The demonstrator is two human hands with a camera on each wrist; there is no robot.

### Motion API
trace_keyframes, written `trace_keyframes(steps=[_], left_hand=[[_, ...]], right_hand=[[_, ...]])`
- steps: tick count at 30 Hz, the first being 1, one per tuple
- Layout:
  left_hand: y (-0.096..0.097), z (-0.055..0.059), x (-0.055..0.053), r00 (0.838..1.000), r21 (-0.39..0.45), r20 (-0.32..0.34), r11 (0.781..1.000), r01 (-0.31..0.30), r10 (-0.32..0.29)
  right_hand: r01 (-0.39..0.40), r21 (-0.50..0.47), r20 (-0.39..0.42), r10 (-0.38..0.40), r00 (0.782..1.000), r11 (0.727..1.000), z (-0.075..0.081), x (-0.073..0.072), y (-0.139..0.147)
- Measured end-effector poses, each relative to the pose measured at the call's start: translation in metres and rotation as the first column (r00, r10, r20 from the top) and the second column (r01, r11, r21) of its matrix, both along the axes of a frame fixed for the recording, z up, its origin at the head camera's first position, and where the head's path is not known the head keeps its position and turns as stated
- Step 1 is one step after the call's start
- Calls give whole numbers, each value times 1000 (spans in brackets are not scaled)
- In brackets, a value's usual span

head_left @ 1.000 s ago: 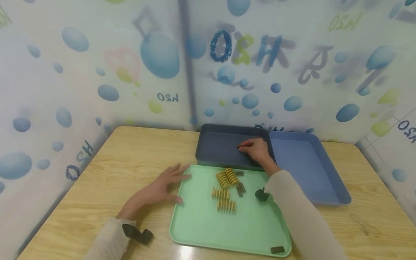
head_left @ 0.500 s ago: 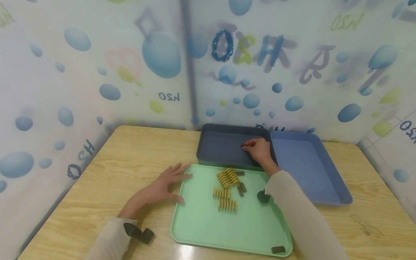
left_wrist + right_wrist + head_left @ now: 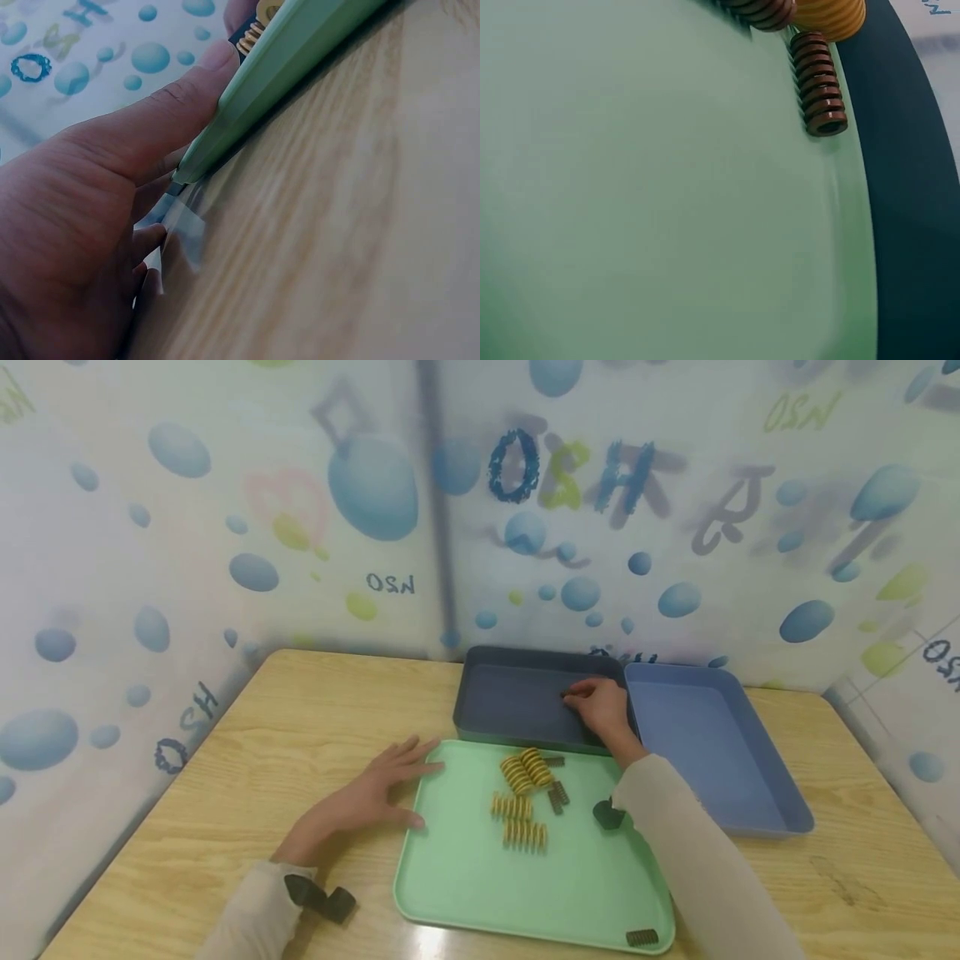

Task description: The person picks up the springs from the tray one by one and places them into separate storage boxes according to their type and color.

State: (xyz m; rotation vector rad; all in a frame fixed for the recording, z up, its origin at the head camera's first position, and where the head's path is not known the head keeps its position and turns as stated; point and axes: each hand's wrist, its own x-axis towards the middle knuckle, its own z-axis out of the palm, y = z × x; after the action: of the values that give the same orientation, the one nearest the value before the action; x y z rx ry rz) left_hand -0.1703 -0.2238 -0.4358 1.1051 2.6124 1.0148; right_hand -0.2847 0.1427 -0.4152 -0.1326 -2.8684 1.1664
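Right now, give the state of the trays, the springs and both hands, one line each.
Green tray: open side up.
Dark blue tray: open side up.
Light blue tray: open side up.
Yellow springs: four, lying on the green tray.
Brown springs: lying on the green tray, one apart in the near right corner.
Left hand: fingers spread, touching the green tray's left rim.
Right hand: pinching a small dark piece, mostly hidden.

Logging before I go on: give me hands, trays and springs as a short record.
left hand: fingers spread, at left rim of green tray
right hand: pinches a small dark piece over dark tray
dark tray: behind green tray
blue tray: right of dark tray
yellow springs: four, on green tray
brown springs: on green tray, one in its near right corner
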Motion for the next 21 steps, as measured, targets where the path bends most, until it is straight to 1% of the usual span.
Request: trace_keyframes(steps=[4,10,16,21], left_hand=[[0,1,0,1000,3,5,1000,0,0],[0,-1,0,1000,-2,2,1000,-1,1],[0,1,1,1000,-8,4,1000,-3,3],[-1,-1,0,1000,-3,-1,1000,-3,3]], right_hand=[[19,-27,7,-19,1000,999,2,1,0],[27,-39,20,-26,999,999,8,2,3],[-6,-63,-7,5,1000,998,18,5,6],[-6,-100,-7,6,1000,995,29,14,4]])
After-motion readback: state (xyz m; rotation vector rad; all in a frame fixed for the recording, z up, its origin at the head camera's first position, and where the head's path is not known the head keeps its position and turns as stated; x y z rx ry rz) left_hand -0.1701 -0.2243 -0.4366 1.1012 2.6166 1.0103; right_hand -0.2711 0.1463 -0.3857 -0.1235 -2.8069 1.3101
